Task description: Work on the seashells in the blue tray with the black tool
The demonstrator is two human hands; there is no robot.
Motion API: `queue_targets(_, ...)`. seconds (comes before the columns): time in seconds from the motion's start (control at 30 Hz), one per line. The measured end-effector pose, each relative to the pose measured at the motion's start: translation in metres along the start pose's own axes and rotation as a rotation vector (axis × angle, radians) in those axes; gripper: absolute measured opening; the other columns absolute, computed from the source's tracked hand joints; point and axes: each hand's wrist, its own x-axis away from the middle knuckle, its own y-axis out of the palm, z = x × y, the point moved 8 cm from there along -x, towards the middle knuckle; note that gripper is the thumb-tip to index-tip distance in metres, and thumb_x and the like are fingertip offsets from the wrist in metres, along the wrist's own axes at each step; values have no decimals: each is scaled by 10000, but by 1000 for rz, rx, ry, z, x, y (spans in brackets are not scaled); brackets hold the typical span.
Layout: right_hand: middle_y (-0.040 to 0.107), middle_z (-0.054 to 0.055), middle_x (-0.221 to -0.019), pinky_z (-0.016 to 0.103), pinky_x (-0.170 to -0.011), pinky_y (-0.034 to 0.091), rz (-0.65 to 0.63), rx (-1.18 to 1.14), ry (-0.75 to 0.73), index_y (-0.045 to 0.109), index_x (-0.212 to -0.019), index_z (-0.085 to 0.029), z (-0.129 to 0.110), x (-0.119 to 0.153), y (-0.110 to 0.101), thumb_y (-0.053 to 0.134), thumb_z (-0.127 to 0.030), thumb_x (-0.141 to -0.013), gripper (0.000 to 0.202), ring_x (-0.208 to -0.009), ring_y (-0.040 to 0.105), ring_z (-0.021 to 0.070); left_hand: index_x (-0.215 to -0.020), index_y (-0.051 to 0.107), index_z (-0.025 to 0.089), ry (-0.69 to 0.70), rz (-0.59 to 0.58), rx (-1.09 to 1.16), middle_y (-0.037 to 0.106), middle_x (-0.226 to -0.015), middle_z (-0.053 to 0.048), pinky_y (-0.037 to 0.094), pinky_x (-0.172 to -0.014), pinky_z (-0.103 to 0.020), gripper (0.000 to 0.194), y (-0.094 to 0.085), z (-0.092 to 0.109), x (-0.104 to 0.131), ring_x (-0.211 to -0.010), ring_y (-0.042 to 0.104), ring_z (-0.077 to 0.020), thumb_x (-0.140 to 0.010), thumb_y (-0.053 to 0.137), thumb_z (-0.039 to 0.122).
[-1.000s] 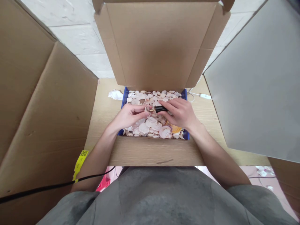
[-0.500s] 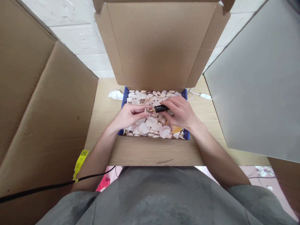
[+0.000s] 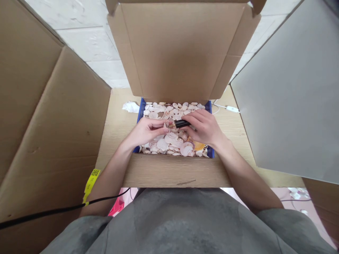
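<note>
Seen from the head view: pinches a small pale shell (image 3: pixel 166 124) in the left hand (image 3: pixel 149 128), thumb and fingers nearly closed on it, over the middle of an open box (image 3: pixel 140 109). Grips a black tool (image 3: pixel 182 123) in the right hand (image 3: pixel 203 127), fingers curled around its body, thin metal tip pointing left at the shell; cannot tell for sure about contact between the two.

Has loose shells (image 3: pixel 171 138) crowded below both hands, filling the box between its blue side walls, partly hidden by the hands, with a yellow-orange scallop (image 3: pixel 198 145) near the right wrist. Rises at the far side into a brown cardboard lid (image 3: pixel 182 53), blocking much of the wall behind. Includes a crumpled white tissue (image 3: pixel 130 106) just left of the box and a white cord switch (image 3: pixel 232 109) to its right. Crosses the left forearm with a black cable (image 3: pixel 47 214), tagged with a yellow label (image 3: pixel 91 180).

Rests on a pale wood-grained desk (image 3: pixel 172 173), darkly marked by the near edge. Bounded left by tall cardboard (image 3: pixel 66 123), right by a grey panel (image 3: pixel 288 95), far by a white block wall (image 3: pixel 79 42). Shows pinkish floor (image 3: pixel 288 208) at near right, below a grey shirt (image 3: pixel 180 218) nearest of all.
</note>
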Motion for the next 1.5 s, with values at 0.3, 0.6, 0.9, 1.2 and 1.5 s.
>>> queue_targets(0.3,683,39,-815,294,-627,397,-71,2,27,640,-1032,-186,-1,2,4,509,-395,-917,272,-717,581,155,-1102,739,157,0,3,-6,759,-1037,-83,542,-739,-256,376,0,0,0,-801,693,-152,-791,727,366)
queue_targets(0.6,714,15,-1015,354,-743,404,93,48,-61,596,-1133,-262,-5,0,-9,561,-242,-892,244,-904,587,183,-1088,743,140,-11,-22,-23,766,-960,-76,522,-681,-246,376,2,1,-1,-743,675,-145,-791,726,370)
queue_targets(0.9,710,42,-982,351,-717,418,41,30,-36,611,-1129,-235,-5,1,-4,567,-292,-886,254,-841,587,185,-1074,754,166,-7,3,-27,767,-945,-64,532,-664,-258,357,1,1,0,-718,669,-148,-774,744,359)
queue_targets(1.2,698,33,-845,298,-654,434,-4,19,-27,633,-1055,-196,-8,2,-1,554,-416,-898,281,-718,592,153,-1062,760,156,9,36,-13,753,-841,-51,514,-613,-249,362,1,3,1,-677,644,-144,-763,749,361)
queue_targets(1.5,679,27,-798,294,-634,418,-37,-11,-6,648,-1053,-208,-7,1,3,549,-426,-899,284,-699,587,148,-1087,754,170,40,39,-54,713,-726,-14,435,-516,-222,354,1,2,-1,-568,562,-107,-786,731,355)
